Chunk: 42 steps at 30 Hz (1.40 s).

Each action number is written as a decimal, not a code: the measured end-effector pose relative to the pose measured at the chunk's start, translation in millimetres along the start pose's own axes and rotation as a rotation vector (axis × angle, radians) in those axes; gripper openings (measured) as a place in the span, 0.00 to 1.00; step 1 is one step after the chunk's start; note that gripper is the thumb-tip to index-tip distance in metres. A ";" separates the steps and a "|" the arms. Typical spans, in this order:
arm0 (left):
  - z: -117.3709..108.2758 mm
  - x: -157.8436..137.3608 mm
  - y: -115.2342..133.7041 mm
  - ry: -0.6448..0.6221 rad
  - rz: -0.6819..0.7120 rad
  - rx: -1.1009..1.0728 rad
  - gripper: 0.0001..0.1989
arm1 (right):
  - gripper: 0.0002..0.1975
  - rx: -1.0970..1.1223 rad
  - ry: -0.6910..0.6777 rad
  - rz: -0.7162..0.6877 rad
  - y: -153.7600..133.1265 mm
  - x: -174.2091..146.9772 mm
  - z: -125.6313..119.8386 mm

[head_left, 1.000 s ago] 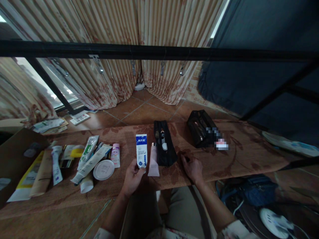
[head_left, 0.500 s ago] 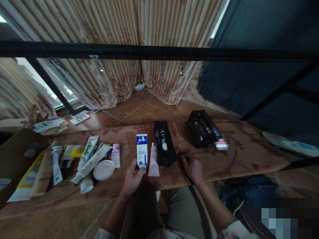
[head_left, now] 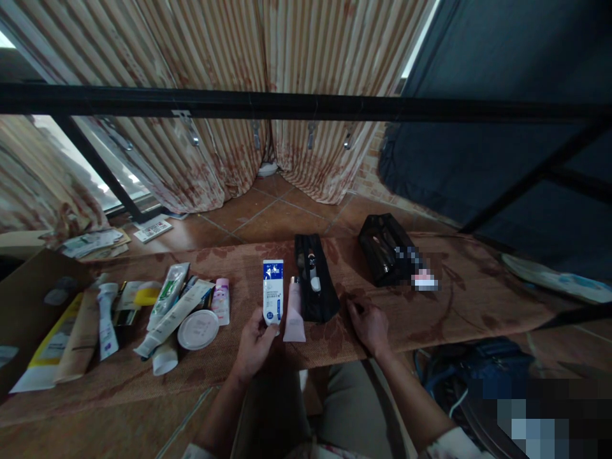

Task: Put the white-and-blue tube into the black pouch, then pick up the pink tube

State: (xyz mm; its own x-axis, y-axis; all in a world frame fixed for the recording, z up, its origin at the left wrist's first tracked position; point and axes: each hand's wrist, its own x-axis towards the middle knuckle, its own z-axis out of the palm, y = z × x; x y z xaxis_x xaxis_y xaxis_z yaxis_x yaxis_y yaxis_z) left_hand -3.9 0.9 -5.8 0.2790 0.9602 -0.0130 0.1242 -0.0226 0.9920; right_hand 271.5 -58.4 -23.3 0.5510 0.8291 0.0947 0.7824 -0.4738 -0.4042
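Note:
My left hand (head_left: 255, 344) grips the lower end of a white and blue squeeze tube (head_left: 273, 293), thumb on its front, the tube standing up with its label facing me. Just right of it lies a pale pink tube (head_left: 294, 312) with a shiny cap, against a black cosmetic pouch (head_left: 319, 280). The pouch has a see-through top, and small items show inside. My right hand (head_left: 370, 326) rests on the cloth to the right of this pouch, its fingers loosely curled, with nothing visible in them.
A second black see-through bag (head_left: 382, 248) stands at the back right. On the left, several tubes, a round white-lidded jar (head_left: 198, 329) and a pink bottle (head_left: 221, 301) lie near a cardboard box (head_left: 29, 287). A dark metal bar (head_left: 296, 104) crosses beyond the cloth-covered bench (head_left: 454, 306).
The view has tilted very slightly, so everything sits a little lower. Both hands keep their places, and the left hand still holds the white and blue tube.

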 end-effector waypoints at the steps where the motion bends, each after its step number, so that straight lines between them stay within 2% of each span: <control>1: -0.2 0.1 -0.3 -0.007 0.000 -0.005 0.07 | 0.18 0.009 0.002 -0.003 -0.4 0.0 -0.4; 42: 0.2 -0.1 -1.3 0.015 -0.005 -0.021 0.08 | 0.20 -0.007 0.005 -0.018 -1.5 0.3 -1.6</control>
State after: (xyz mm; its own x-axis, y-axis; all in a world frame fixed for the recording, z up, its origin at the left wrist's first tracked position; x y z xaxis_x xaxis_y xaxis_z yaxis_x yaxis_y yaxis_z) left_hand -3.9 0.8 -7.2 0.2642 0.9643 -0.0167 0.1059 -0.0118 0.9943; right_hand 271.0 -57.9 -21.2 0.5382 0.8361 0.1062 0.7940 -0.4608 -0.3965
